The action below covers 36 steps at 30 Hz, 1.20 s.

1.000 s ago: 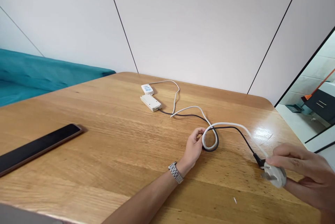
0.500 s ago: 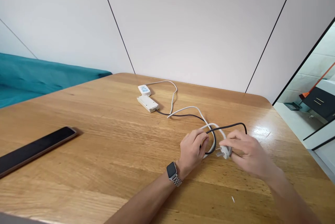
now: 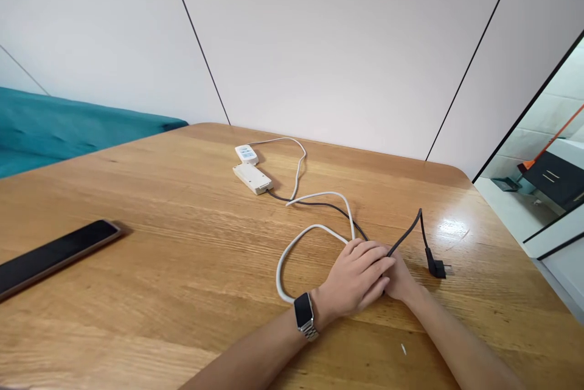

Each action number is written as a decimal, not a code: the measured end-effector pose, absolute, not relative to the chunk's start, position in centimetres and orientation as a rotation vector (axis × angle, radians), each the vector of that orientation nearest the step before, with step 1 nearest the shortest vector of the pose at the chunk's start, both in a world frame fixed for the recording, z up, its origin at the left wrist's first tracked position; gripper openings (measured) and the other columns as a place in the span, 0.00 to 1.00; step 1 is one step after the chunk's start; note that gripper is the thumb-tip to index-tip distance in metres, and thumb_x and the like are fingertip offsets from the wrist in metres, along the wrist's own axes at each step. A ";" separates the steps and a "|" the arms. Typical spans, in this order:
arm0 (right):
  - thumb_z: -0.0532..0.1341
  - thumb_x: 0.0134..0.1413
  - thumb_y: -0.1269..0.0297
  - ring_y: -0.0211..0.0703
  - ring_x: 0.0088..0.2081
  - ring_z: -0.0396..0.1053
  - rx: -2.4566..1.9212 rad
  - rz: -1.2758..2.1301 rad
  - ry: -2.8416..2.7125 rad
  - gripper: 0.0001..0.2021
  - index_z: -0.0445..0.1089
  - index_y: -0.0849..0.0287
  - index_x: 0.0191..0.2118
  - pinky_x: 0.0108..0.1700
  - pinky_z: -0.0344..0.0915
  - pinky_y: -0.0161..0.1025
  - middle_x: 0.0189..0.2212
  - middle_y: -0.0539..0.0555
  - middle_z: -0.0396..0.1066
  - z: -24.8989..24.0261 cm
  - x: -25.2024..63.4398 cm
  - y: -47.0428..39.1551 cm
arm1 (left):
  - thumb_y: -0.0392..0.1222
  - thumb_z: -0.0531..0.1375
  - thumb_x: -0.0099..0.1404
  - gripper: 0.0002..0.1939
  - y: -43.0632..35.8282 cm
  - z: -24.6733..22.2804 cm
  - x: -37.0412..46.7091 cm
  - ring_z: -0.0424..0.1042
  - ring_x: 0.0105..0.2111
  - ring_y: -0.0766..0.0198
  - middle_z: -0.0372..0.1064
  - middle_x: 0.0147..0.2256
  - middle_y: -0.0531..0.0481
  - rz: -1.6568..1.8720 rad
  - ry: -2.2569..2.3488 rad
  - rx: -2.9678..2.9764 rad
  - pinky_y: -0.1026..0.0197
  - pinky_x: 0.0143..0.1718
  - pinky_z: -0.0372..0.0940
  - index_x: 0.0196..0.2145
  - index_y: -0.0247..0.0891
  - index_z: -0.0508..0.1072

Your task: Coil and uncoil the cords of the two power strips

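Observation:
My left hand (image 3: 358, 277), with a watch at the wrist, lies over the crossing cables, its fingers curled and pressed together. Behind it and partly covered is my right hand (image 3: 399, 274), whose fingers are hidden. A black cable (image 3: 406, 233) rises from between the hands and bends down to a black plug (image 3: 435, 265) at their right. From the hands a white cable (image 3: 283, 262) loops out to the left. The white plug is out of sight. Farther back rest a cream power strip (image 3: 253, 177) and a smaller white device (image 3: 247, 154).
A long dark object (image 3: 59, 253) lies at the left of the wooden table (image 3: 159, 299). A small white scrap (image 3: 403, 349) is near the front. Behind stand a white wall and a teal sofa (image 3: 82, 125).
My right hand has moved left against my left hand. The white plug has gone from view, a white loop has spread to the left, and the black plug has come into view.

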State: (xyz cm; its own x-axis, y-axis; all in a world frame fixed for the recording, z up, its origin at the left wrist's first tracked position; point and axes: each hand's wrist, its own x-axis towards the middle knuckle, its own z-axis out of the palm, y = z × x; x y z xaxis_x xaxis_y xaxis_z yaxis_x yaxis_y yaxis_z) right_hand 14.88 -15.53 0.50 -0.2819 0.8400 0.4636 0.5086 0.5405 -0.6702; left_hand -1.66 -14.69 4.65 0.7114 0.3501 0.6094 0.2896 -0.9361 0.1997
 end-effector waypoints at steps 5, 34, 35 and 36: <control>0.56 0.55 0.69 0.48 0.40 0.72 -1.146 0.476 -2.013 0.10 0.74 0.57 0.39 0.43 0.69 0.43 0.37 0.57 0.76 1.1 16.2 -15.8 | 0.47 0.50 0.71 0.20 -13.4 4.2 -1.6 0.63 0.55 0.53 0.70 0.53 0.43 0.799 0.792 2.839 0.48 0.58 0.54 0.57 0.40 0.68; 0.50 0.60 0.43 0.45 0.26 0.66 -2.541 -0.048 -1.296 0.27 0.72 0.57 0.22 0.27 0.48 0.38 0.24 0.60 0.73 3.4 24.6 -14.0 | 0.46 0.59 0.64 0.14 -6.2 4.4 -8.4 0.67 0.49 0.51 0.68 0.48 0.42 0.622 1.602 2.519 0.51 0.50 0.62 0.45 0.39 0.73; 0.50 0.60 0.43 0.45 0.25 0.66 -2.525 -0.031 -1.297 0.27 0.71 0.57 0.21 0.27 0.48 0.37 0.24 0.59 0.72 3.3 24.8 -14.0 | 0.46 0.58 0.64 0.15 -5.4 4.7 -8.9 0.66 0.50 0.50 0.67 0.49 0.41 0.722 1.663 2.496 0.50 0.51 0.62 0.46 0.39 0.72; 0.51 0.60 0.43 0.44 0.25 0.64 -2.497 -0.020 -1.308 0.27 0.70 0.57 0.20 0.26 0.47 0.37 0.23 0.58 0.72 3.1 25.0 -14.1 | 0.46 0.57 0.64 0.16 -4.4 5.0 -9.6 0.65 0.51 0.50 0.67 0.51 0.40 0.798 1.741 2.471 0.50 0.52 0.61 0.48 0.39 0.71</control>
